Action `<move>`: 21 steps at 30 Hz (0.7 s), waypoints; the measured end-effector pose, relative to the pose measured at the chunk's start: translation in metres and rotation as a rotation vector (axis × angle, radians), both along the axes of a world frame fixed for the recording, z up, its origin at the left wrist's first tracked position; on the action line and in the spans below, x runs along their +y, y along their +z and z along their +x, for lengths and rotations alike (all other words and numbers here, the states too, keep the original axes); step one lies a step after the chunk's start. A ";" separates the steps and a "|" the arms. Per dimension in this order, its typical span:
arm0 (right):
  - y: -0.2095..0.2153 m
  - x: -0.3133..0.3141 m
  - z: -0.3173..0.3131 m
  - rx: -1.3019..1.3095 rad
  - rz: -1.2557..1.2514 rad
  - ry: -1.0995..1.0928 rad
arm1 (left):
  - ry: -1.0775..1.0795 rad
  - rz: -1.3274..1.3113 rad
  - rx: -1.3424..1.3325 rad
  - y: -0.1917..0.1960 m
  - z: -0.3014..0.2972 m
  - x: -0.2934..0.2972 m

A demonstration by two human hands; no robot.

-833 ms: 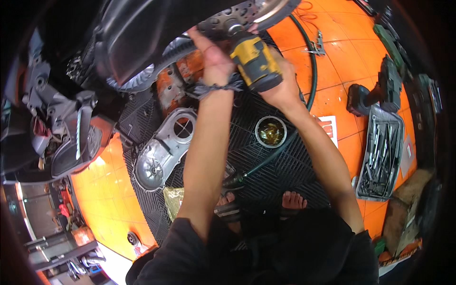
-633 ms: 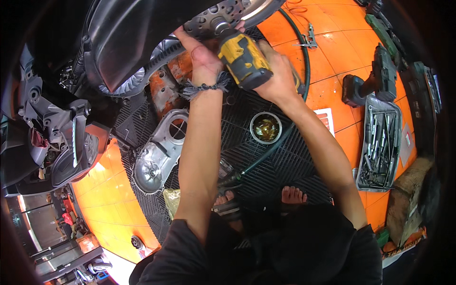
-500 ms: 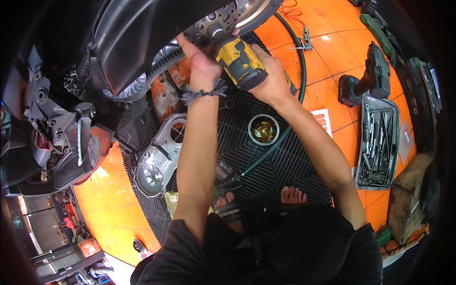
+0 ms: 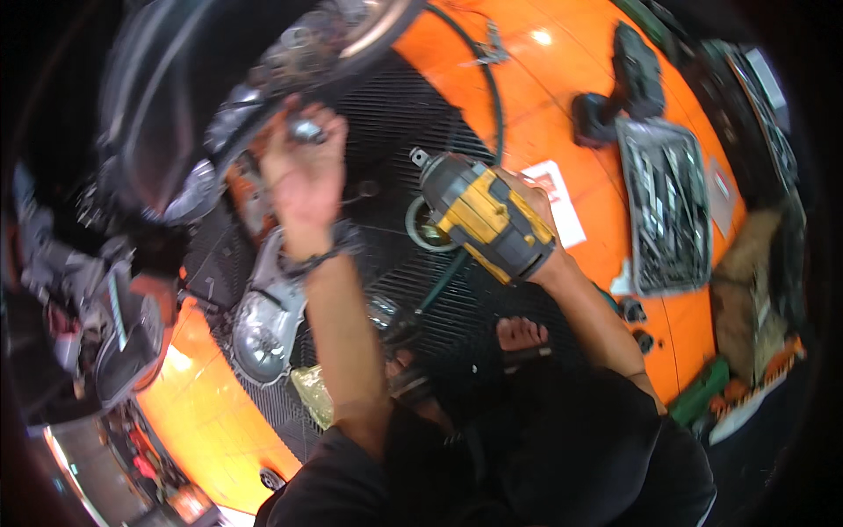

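Observation:
My right hand (image 4: 534, 198) grips a yellow and black cordless impact wrench (image 4: 492, 220), whose bare square drive points up and left above the black mat. My left hand (image 4: 306, 171) is raised with the palm up beside the scooter (image 4: 167, 97), its fingers curled round a shiny metal socket (image 4: 306, 131). Both the hand and the scooter's wheel area are smeared by motion. A round bowl (image 4: 420, 230) of amber liquid sits on the mat, partly hidden behind the wrench. Left of my left forearm lies a silver engine cover (image 4: 262, 338).
On the orange tiles at right are a black cordless tool (image 4: 634, 83) and a grey tray (image 4: 634, 281) of tools. A green hose (image 4: 496, 97) curves across the floor to an air gun (image 4: 493, 48). Dark bodywork (image 4: 61, 281) stands at left. My feet (image 4: 520, 335) rest on the ribbed mat.
The wrench has swung away from the wheel, down and to the right, and its drive is now bare. My left hand has drawn back left from the wheel, with a socket in its fingers.

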State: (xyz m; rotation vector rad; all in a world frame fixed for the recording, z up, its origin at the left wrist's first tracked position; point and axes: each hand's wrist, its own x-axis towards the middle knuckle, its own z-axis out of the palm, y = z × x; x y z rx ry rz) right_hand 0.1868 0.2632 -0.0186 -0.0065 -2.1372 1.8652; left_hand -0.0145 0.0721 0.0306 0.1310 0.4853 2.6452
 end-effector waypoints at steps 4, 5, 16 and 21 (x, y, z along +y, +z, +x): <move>-0.024 0.056 0.059 0.280 0.635 -0.258 | -0.173 -0.112 -0.107 -0.029 0.025 -0.023; -0.030 0.069 0.068 0.201 0.677 -0.358 | -0.169 -0.163 -0.124 -0.035 0.032 -0.021; -0.105 0.170 0.076 -0.059 0.425 -0.833 | -0.393 -0.612 0.142 -0.044 0.110 0.064; -0.071 0.144 0.085 -0.190 0.199 -0.739 | -0.351 -0.829 0.381 -0.042 0.164 0.100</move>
